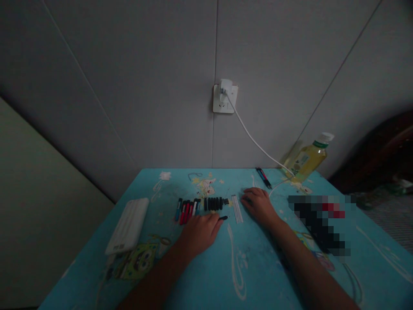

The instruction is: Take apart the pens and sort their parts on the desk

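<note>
Smooth plastic pen barrels (183,213), matt plastic power bank (129,224), clear plastic bottle (308,162), smooth tabletop (206,282), matt wall (145,86)

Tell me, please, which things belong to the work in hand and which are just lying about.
Likely in use: black piece in the left hand; coloured tubes; row of black pieces; white rods beside the right hand; perhaps the pens.
Apparently lying about: white power bank; bottle; charger; cable; blurred dark item.

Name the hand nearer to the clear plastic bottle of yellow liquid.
Right. The right hand is in front of the bottle, to its left; the left hand is farther left and nearer the viewer.
</note>
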A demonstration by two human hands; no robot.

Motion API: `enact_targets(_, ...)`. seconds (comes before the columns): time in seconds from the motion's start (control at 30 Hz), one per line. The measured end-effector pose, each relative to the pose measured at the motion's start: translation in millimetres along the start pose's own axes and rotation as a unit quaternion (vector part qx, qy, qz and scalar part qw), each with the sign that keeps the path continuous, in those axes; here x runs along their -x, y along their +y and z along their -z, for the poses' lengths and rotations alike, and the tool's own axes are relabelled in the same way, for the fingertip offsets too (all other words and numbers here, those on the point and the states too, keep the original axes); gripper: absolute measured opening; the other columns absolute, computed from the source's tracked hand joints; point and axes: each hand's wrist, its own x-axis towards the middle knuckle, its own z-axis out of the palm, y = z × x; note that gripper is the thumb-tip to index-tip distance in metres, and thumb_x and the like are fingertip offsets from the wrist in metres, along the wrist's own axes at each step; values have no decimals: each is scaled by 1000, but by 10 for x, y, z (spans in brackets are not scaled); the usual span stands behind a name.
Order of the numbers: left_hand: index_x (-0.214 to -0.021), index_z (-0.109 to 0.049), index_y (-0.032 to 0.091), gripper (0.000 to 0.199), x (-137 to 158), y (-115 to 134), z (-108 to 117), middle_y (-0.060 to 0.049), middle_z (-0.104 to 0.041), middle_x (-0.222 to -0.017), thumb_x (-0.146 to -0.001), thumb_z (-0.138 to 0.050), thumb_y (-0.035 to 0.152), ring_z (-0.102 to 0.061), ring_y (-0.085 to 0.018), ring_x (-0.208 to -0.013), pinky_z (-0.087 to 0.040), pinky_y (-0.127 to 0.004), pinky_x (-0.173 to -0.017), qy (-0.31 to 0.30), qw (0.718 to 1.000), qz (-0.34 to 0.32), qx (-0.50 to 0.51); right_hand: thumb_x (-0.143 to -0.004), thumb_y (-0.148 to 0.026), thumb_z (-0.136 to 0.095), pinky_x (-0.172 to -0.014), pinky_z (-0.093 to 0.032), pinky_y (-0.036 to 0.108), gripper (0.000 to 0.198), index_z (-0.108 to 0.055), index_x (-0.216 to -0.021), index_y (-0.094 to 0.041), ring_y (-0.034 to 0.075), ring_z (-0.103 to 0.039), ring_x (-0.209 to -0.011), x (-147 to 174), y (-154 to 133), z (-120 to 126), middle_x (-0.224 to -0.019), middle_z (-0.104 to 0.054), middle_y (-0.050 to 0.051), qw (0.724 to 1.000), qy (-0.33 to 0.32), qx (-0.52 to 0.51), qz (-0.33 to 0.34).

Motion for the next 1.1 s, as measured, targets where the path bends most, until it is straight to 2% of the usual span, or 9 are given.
enact_targets(0.9, -102, -62, 23, 33, 7, -8, -11, -6, -72, -93, -102, -32, 37, -69, -22, -86, -52, -34, -76, -1, 1000, 0, 7, -91, -35, -59, -100, -34, 45, 18, -70, -102, -27, 25, -54, -113, 13, 6, 23, -118, -65, 5, 1000, 6, 6, -4)
enact_targets(1.1, -102, -62, 22, 34, -5, -22, -18, -5, -72, -91, -102, -31, 38, -70, -22, -83, -52, -33, -72, -1, 1000, -2, 6, -91, -34, -59, -99, -34, 44, 17, -71, -99, -25, 25, -54, -114, -4, 25, -4, -119, -65, 6, 1000, 0, 12, -11)
